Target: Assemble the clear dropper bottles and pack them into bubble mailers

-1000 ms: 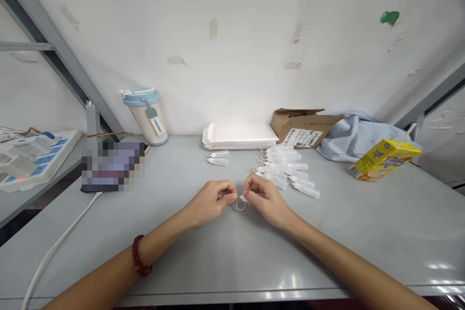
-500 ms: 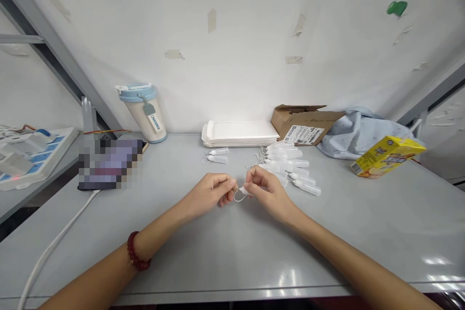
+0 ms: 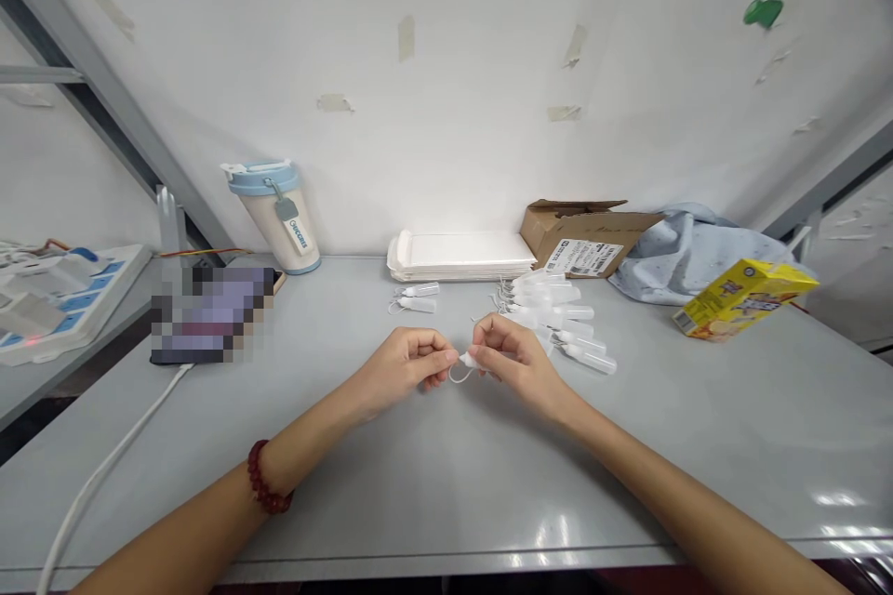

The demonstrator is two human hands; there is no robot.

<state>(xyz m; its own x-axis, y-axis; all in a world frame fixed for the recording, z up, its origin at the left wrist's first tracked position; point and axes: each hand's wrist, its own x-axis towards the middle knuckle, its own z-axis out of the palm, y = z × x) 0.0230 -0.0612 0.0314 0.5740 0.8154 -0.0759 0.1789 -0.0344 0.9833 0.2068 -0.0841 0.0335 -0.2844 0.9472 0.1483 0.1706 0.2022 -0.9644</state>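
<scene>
My right hand (image 3: 513, 358) pinches a small plastic bottle (image 3: 467, 360) between thumb and fingertips. Its pointed white tip faces left, and the rest of its body is hidden in my fingers. A thin white cord loop (image 3: 459, 379) hangs below the tip. My left hand (image 3: 417, 361) is closed in a pinch right at the tip, thumb against fingers; whether it grips the tip or the cord is too small to tell. Behind my right hand lies a pile of similar clear bottles (image 3: 551, 295) with white tips and cords. Two more bottles (image 3: 419, 305) lie behind my left hand.
Along the wall stand a blue-lidded tumbler (image 3: 279, 218), stacked white trays (image 3: 467, 251) and an opened cardboard box (image 3: 593, 237). A pale blue cloth (image 3: 690, 251) and a yellow carton (image 3: 743, 302) are at the right. A phone (image 3: 216, 316) with its cable and a power strip (image 3: 90, 307) are left.
My left fingertips have come slightly to the right, up against the white tip. My right hand has barely shifted, and the bottles on the table stay put.
</scene>
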